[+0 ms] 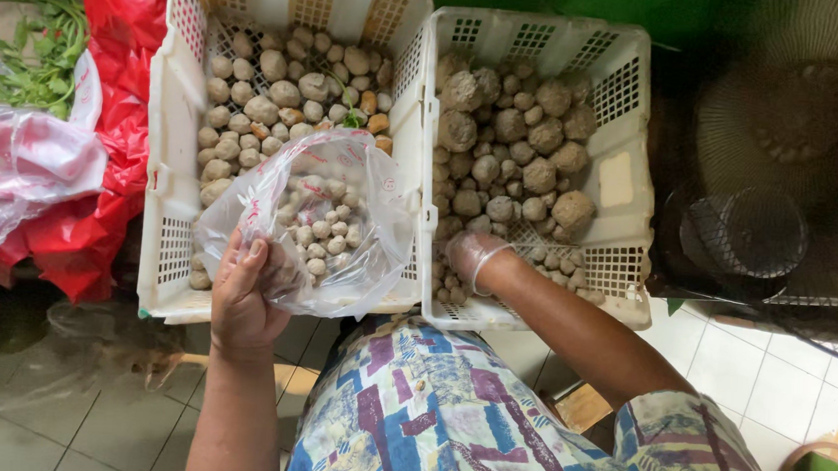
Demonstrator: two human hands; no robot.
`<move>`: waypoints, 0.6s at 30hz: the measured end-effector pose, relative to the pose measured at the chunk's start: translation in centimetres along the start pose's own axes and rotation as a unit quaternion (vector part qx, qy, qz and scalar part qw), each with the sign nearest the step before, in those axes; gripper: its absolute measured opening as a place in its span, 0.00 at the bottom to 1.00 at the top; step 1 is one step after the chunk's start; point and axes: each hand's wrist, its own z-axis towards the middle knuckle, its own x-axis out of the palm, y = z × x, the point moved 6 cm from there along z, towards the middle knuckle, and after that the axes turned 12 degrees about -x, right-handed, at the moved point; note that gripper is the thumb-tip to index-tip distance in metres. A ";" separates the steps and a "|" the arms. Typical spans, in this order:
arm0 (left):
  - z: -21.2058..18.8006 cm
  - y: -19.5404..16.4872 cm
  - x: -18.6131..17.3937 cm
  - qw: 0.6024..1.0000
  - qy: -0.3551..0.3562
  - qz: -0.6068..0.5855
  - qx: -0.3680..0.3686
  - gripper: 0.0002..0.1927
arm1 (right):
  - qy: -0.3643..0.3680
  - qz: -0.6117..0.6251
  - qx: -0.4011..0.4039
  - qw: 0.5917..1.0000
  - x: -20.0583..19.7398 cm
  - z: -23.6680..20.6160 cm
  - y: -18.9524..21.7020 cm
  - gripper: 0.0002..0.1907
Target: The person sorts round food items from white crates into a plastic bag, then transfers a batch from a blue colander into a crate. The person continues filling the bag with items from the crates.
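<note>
At lower left of centre your left hand point(242, 298) pinches the clear plastic bag point(315, 216) by its rim, mouth held open over the left crate point(168, 184) for filling. Right of centre, your gloved right hand point(470, 257) reaches into the right crate point(623, 179) of brown balls point(514, 150); I cannot tell its grip

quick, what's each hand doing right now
Left hand: closed on the rim of the clear plastic bag.
Right hand: in a thin glove, down in the right crate; grip unclear.
</note>
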 end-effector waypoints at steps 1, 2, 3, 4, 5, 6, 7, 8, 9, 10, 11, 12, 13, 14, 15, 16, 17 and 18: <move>0.0 0.0 0.0 1.000 -0.006 0.007 0.006 0.20 | 0.010 -0.019 -0.005 1.000 0.5 -0.1 -0.4 0.19; 0.0 -0.1 0.0 1.000 -0.014 0.014 0.013 0.20 | 0.022 -0.039 -0.012 0.999 1.0 -0.1 -0.8 0.18; 0.0 -0.1 0.2 1.000 0.004 0.003 0.013 0.21 | -0.004 -0.025 -0.016 1.000 1.2 0.1 -1.0 0.17; 0.1 -0.2 0.4 1.000 0.019 -0.008 0.018 0.21 | -0.030 -0.014 -0.025 0.999 1.2 0.3 -1.2 0.16; 0.1 -0.4 0.5 0.999 0.031 -0.018 0.023 0.21 | -0.054 -0.002 -0.036 0.998 1.1 0.4 -1.3 0.15; 0.1 -0.4 0.2 1.000 0.007 -0.023 0.016 0.21 | -0.058 -0.012 -0.038 0.998 1.0 0.4 -1.4 0.15; 0.1 -0.4 -0.1 0.999 -0.016 -0.028 0.010 0.22 | -0.062 -0.021 -0.039 0.997 0.6 0.1 -1.4 0.15; 0.1 -0.4 -0.3 0.999 -0.037 -0.033 0.003 0.23 | -0.067 -0.031 -0.038 0.997 -0.1 -0.1 -1.2 0.16; 0.0 -0.5 -0.1 0.999 -0.020 -0.035 0.005 0.23 | -0.088 0.035 -0.017 0.995 -1.0 -0.8 -1.4 0.15; 0.0 -0.6 0.0 0.999 -0.003 -0.036 0.007 0.23 | -0.109 0.101 0.006 0.989 -2.0 -2.0 -1.5 0.17; -0.1 -0.7 0.2 0.999 0.015 -0.038 0.009 0.23 | -0.070 0.168 0.040 0.983 -2.5 -3.2 -1.6 0.14; -0.1 -0.7 0.0 0.999 -0.002 -0.037 0.004 0.23 | -0.028 0.233 0.075 0.969 -3.0 -4.4 -1.3 0.12; 0.0 -0.6 -0.2 0.999 -0.019 -0.037 -0.004 0.23 | -0.056 0.291 0.019 0.955 -4.4 -4.8 0.1 0.12; 0.0 -0.5 -0.5 0.999 -0.035 -0.037 -0.014 0.24 | -0.083 0.349 -0.034 0.933 -5.8 -5.6 1.5 0.13; 0.1 -0.5 -0.3 0.999 -0.016 -0.043 -0.006 0.22 | -0.112 0.406 -0.085 0.903 -7.3 -6.2 2.9 0.13; 0.2 -0.6 -0.1 0.999 0.006 -0.048 0.000 0.21 | -0.111 0.395 -0.100 0.907 -8.3 -6.2 4.1 0.14; 0.3 -0.6 0.1 0.998 0.028 -0.053 0.003 0.19 | -0.111 0.385 -0.113 0.909 -9.1 -6.0 5.3 0.15; 0.4 -0.6 0.0 0.999 0.019 -0.049 0.004 0.20 | -0.124 0.378 -0.104 0.912 -9.6 -5.4 6.4 0.17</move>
